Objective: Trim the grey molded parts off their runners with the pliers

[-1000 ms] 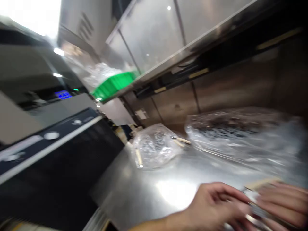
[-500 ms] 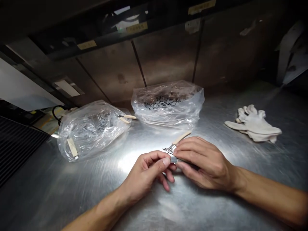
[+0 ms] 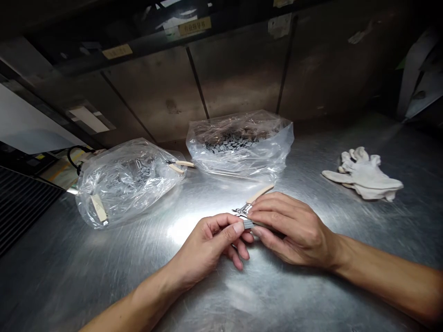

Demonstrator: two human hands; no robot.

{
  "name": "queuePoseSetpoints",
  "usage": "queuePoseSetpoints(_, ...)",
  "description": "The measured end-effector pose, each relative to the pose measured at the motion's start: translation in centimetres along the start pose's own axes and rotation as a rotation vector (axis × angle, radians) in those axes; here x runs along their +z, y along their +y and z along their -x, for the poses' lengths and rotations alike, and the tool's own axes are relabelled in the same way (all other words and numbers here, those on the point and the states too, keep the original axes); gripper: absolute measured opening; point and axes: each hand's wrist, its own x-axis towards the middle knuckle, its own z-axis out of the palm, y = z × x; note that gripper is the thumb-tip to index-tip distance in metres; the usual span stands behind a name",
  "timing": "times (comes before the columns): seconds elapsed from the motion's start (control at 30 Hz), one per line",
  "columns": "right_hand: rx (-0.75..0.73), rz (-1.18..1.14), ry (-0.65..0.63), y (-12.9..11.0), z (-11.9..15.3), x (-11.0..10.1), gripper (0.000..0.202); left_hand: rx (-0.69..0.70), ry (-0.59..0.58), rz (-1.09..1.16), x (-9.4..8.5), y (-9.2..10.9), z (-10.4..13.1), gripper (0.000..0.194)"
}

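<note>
My left hand pinches a small ribbed grey piece between thumb and index finger, its other fingers curled beneath. Close against it on the right, my right hand is closed on a pair of side cutters with cream handles. The cutters' small metal jaws point left, just above the grey piece. One handle sticks out beyond my fingers; the other is mostly hidden under the hand. My right thumb and fingertips are at the piece's right end, and whether they press on it I cannot tell.
Behind my hands stands an open clear plastic bag of grey pieces. Another clear bag lies at left, with a second pair of cutters at its edge and a cream-handled tool on it. White gloves lie at right on the metal table.
The view has shifted slightly, so the bags and gloves sit a little higher in the picture. Both hands keep nearly the same grip on the grey piece and side cutters.
</note>
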Motion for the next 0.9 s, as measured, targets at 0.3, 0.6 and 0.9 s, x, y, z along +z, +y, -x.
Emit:
queuePoseSetpoints(0.3, 0.018, 0.009, -0.017, 0.06, 0.05, 0.10, 0.020, -0.029, 0.002, -0.032, 0.09, 0.12, -0.03, 0.031)
queuePoseSetpoints(0.6, 0.033, 0.012, -0.020, 0.05, 0.00, 0.09, 0.019, -0.010, 0.006, -0.017, 0.12, 0.12, 0.06, 0.031)
queuePoseSetpoints(0.9, 0.018, -0.006, -0.011, 0.06, 0.03, 0.10, 0.021, -0.017, 0.003, -0.016, -0.03, 0.05, 0.05, 0.030)
